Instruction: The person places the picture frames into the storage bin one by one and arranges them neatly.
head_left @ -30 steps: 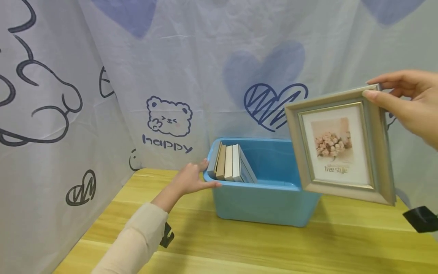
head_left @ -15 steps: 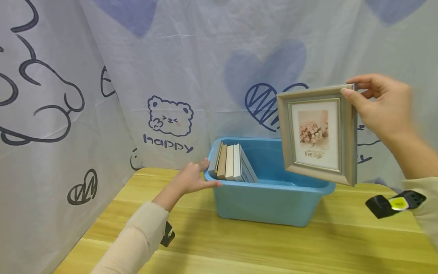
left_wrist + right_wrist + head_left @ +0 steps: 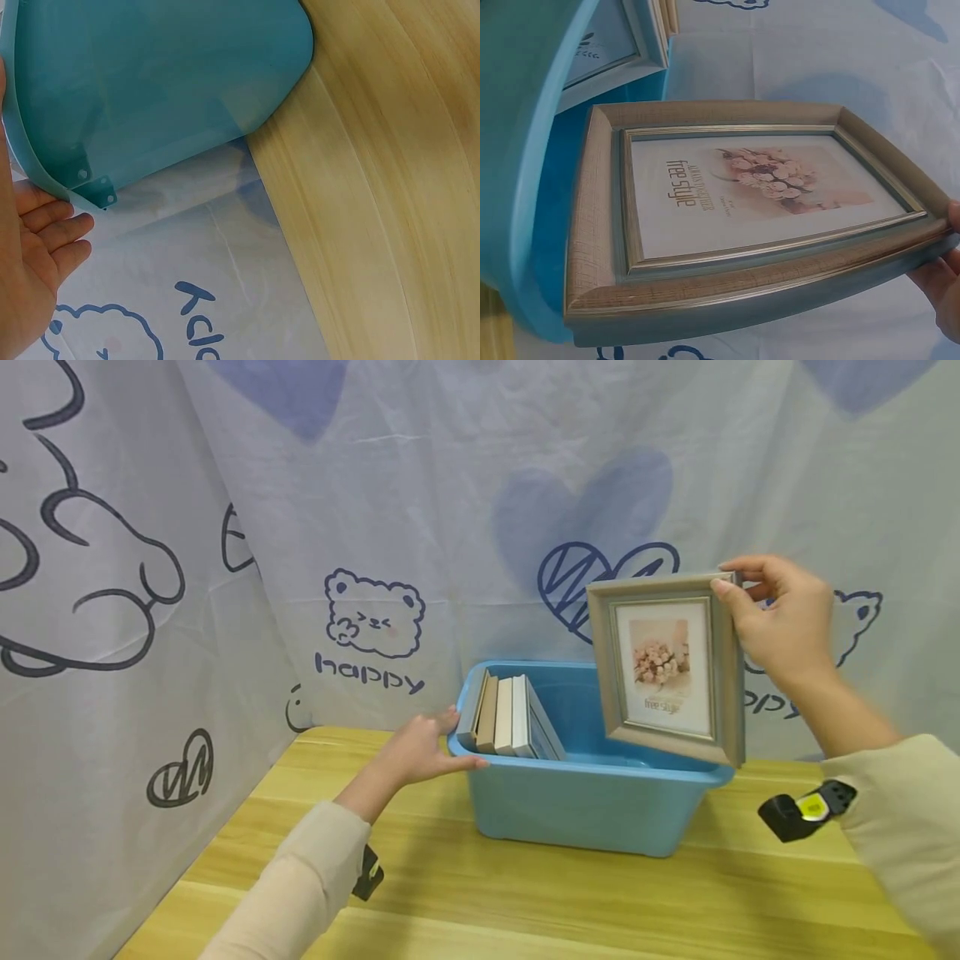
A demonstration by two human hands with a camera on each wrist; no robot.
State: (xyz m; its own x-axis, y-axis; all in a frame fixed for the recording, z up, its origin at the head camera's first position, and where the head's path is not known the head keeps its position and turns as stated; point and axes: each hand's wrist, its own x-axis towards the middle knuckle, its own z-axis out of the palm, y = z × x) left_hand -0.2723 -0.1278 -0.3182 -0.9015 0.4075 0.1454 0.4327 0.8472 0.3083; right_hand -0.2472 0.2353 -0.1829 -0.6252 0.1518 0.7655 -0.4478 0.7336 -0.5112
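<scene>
By its upper right corner, my right hand (image 3: pixel 787 614) pinches a beige-grey picture frame (image 3: pixel 663 664) showing pink flowers and the words "free style". The frame hangs slightly tilted over the right half of a blue plastic bin (image 3: pixel 577 810), its lower edge about level with the rim. Inside the bin's left end stand several picture frames (image 3: pixel 504 718) on edge, the rightmost leaning. My left hand (image 3: pixel 416 750) grips the bin's left front corner. In the left wrist view, the fingers (image 3: pixel 56 232) curl under the rim and the thumb is mostly out of sight.
The bin stands on a yellow wood-grain table (image 3: pixel 480 902), near the back. Behind it and at the left hangs a pale printed cloth (image 3: pixel 375 510) with hearts and bears. Black straps with small devices (image 3: pixel 806 810) sit at both wrists.
My right hand has carried the picture frame left and a little down, from beyond the bin's right end to over its right half. The left hand stays at the bin's corner.
</scene>
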